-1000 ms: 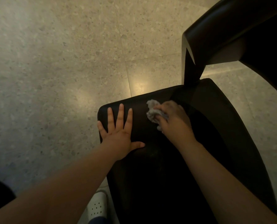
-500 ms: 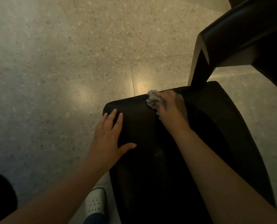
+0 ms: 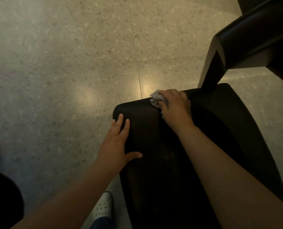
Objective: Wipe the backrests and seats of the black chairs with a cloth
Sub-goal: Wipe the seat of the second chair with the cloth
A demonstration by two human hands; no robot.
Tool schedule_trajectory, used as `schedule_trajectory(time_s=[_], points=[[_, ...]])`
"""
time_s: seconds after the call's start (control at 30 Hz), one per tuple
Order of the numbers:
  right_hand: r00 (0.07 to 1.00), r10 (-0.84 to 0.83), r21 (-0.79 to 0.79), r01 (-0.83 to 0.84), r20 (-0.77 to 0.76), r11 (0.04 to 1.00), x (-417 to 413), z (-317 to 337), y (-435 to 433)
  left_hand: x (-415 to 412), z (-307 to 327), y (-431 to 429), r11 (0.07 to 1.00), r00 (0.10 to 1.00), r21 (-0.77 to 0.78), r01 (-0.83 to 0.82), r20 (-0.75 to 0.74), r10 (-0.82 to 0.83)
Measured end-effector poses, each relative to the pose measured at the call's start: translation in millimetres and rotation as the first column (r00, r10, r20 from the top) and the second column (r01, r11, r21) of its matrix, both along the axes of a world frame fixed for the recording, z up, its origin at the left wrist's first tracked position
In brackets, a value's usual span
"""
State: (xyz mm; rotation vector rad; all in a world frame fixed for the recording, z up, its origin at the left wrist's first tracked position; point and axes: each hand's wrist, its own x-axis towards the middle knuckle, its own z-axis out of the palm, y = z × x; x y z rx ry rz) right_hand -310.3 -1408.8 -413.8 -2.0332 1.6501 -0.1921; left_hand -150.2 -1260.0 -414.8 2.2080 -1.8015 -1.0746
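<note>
A black chair seat (image 3: 178,162) fills the lower right of the head view. My right hand (image 3: 175,106) grips a crumpled grey cloth (image 3: 156,100) and presses it on the seat's far edge. Resting flat near the seat's left corner is my left hand (image 3: 119,142), fingers straight and thumb spread out. Above the seat at the upper right is a black chair armrest (image 3: 253,38) on its upright support (image 3: 211,75).
Speckled beige floor tiles (image 3: 71,63) surround the chair on the left and far side. My white perforated shoe (image 3: 102,207) stands beside the seat's near left edge. A dark shape (image 3: 3,199) sits at the lower left corner.
My right hand has slid the cloth from the middle of the seat to its far edge. My left hand has drawn back toward the seat's left side, fingers closer together.
</note>
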Motion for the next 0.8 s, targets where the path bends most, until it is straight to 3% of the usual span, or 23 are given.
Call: schedule_trajectory(time_s=[0.1, 0.27, 0.37, 0.5, 0.63, 0.8], points=[[0.998, 0.011, -0.042, -0.008, 0.061, 0.999, -3, 1, 29, 0, -1, 1, 1.0, 1.0, 0.003, 0.004, 0.01, -0.004], [0.969, 0.077, 0.087, -0.099, 0.233, 0.991, -23, 9, 52, 0, 0, 1, 1.0, 1.0, 0.007, 0.007, 0.019, -0.007], [0.958, 0.043, 0.021, -0.051, 0.283, 0.998, -24, 11, 37, 1, 0, 1, 1.0, 1.0, 0.001, 0.007, 0.016, -0.007], [0.974, 0.077, 0.0, -0.079, 0.214, 0.997, -2, 6, 5, 1, -1, 2, 1.0, 1.0, -0.007, 0.009, 0.013, -0.009], [0.989, 0.082, -0.014, -0.081, 0.121, 0.997, 3, 3, 27, 2, -2, 3, 1.0, 1.0, -0.016, 0.004, 0.015, -0.004], [0.975, 0.146, 0.094, -0.164, 0.169, 0.982, -20, 26, 56, 2, -2, 3, 1.0, 1.0, -0.01, 0.007, 0.011, -0.006]])
